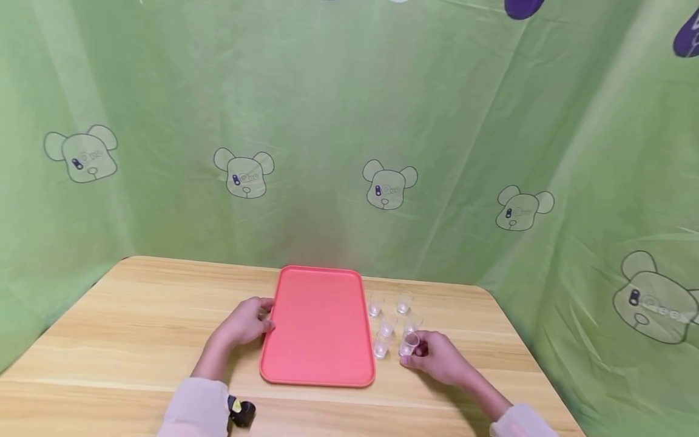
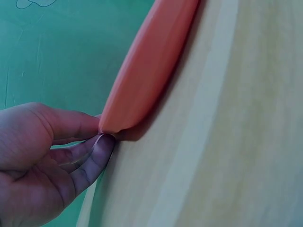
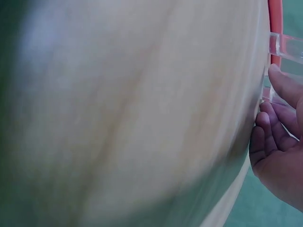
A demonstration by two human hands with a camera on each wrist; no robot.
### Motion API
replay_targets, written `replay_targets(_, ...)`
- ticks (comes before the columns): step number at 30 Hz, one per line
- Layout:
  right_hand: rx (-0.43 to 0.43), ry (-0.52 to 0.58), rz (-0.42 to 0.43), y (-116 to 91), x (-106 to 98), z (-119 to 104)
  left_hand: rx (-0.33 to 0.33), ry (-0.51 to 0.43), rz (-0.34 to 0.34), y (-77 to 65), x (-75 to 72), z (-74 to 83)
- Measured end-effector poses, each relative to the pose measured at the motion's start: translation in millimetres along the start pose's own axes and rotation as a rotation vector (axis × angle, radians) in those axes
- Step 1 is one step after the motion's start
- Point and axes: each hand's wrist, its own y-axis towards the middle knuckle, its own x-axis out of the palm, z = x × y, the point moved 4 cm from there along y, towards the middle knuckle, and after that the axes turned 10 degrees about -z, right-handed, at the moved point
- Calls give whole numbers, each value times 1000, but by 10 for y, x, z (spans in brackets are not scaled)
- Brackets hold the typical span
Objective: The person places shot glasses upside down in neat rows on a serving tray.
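A red tray (image 1: 319, 328) lies flat on the wooden table. My left hand (image 1: 248, 321) rests at its left long edge, with the thumb and fingertips against the rim. The left wrist view shows these fingertips right at the tray's edge (image 2: 142, 71). At the tray's right side, my right hand (image 1: 439, 358) holds a small clear shot glass (image 1: 407, 345) between thumb and fingers, upright. Several more shot glasses stand close by, among them a near one (image 1: 380, 348) beside the tray and a far one (image 1: 404, 303). In the right wrist view the fingers partly hide the held glass.
A green cloth with bear prints (image 1: 349, 133) hangs behind and beside the table (image 1: 136, 340). A small black object (image 1: 243, 414) shows beside the left sleeve, near the front. The far glass (image 1: 375, 304) stands close to the tray's right rim.
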Motion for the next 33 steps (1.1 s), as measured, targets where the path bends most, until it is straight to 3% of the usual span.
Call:
replay_targets(5, -34, 5, 11, -10, 10, -1, -3, 13, 3, 1, 5, 6)
replay_targets(17, -19, -19, -27, -31, -41, -78, -1, 0, -11, -17, 7, 38)
replay_targets(25, -76, -6, -42, -49, -166, -203, -10, 7, -5, -12, 12, 31)
replay_targets(33, -102, -62, -47, -10, -352, -369, -10, 22, -11, -6, 18, 34)
